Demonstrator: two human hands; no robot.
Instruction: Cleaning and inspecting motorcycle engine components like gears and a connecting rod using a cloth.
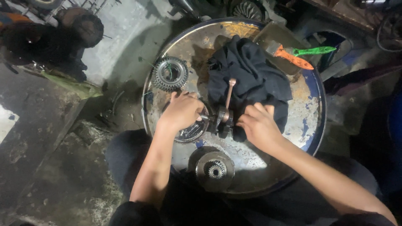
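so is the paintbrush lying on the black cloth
No, the paintbrush lies in a metal tray at the drum lid's far edge, beside the black cloth, not on it.

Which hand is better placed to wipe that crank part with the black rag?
Probably the right hand: its fingers already rest on the black rag, beside the crank part. The left hand is on the part's other end, apparently steadying it, away from the rag.
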